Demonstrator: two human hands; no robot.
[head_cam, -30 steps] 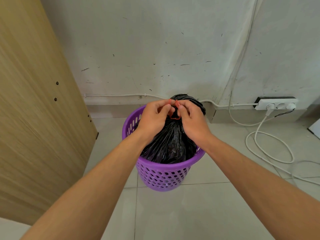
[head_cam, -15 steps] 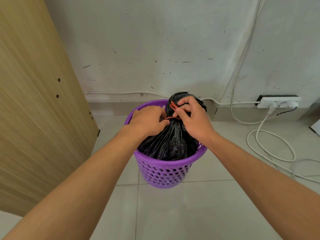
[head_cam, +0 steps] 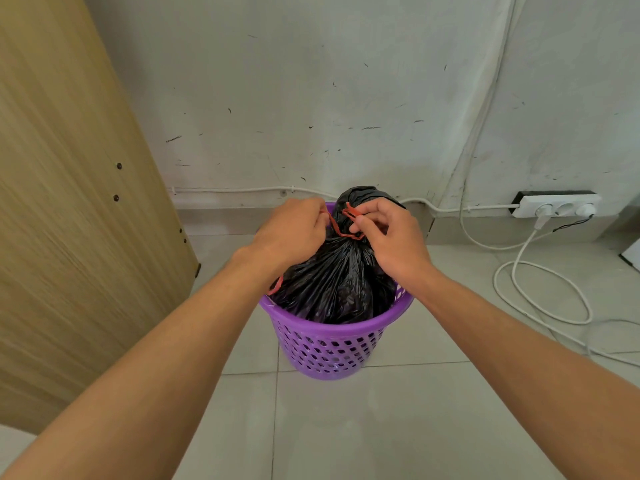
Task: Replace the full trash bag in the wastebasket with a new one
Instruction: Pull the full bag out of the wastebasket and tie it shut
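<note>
A full black trash bag [head_cam: 336, 282] sits in a purple perforated wastebasket [head_cam: 332, 344] on the tiled floor, its gathered neck bulging above the rim. A red drawstring [head_cam: 337, 228] runs round that neck. My left hand [head_cam: 294, 233] grips one end of the string on the left side of the neck. My right hand [head_cam: 388, 237] pinches the other end, a small red loop, on the right. One more bit of red string hangs at the bag's left edge by the rim. No new bag is in view.
A wooden panel [head_cam: 69, 202] stands close on the left. The scuffed white wall [head_cam: 311, 98] is right behind the basket. A white power strip [head_cam: 557, 204] sits at the wall on the right, with white cables [head_cam: 540, 292] looped over the floor.
My hands have drawn apart from the top of the bag, each pulling a red string end sideways. The string now shows stretched across the neck.
</note>
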